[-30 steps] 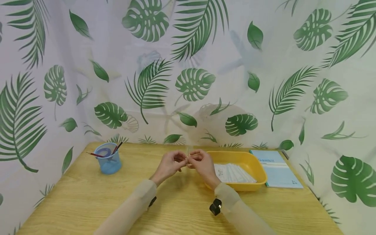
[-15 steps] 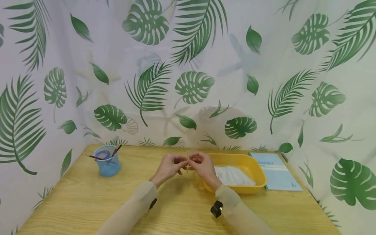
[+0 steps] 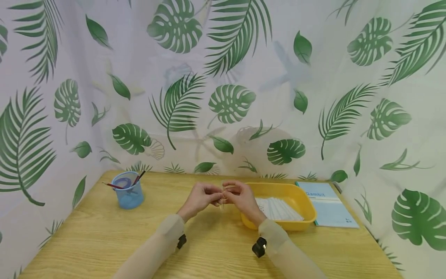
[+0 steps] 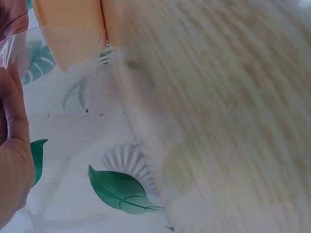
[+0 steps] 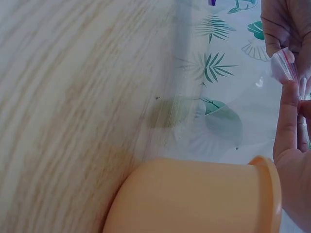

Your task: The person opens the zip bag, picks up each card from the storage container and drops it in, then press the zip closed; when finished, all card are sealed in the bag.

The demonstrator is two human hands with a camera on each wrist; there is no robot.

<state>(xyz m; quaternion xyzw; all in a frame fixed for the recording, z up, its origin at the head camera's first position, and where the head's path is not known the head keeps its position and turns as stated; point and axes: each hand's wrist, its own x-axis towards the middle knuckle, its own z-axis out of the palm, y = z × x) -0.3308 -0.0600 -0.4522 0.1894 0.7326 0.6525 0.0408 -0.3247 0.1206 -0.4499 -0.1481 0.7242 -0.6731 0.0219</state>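
Note:
Between both hands is a thin clear zip bag [image 5: 282,65] with a red line along its mouth, seen nearly edge-on in the head view. My left hand [image 3: 200,198] pinches one side between thumb and fingertips. From the other side my right hand [image 3: 241,197] pinches it too, the fingertips of both hands close together at its top. In the left wrist view the transparent film [image 4: 73,63] spreads out from the fingers. The hands are held above the table, just left of a yellow plastic tray [image 3: 311,211].
Fanned flat whitish packets [image 3: 278,209] lie inside the tray. A pale blue notebook [image 3: 331,211] lies to its right. At the left stands a blue mesh cup [image 3: 129,198] with pencils and a roll of tape. A leaf-print curtain [image 3: 230,58] hangs behind the wooden table [image 3: 104,236].
The bag turns slightly and shows a little lower between the hands. The fingers shift a little along its top; both hands keep their pinch and place.

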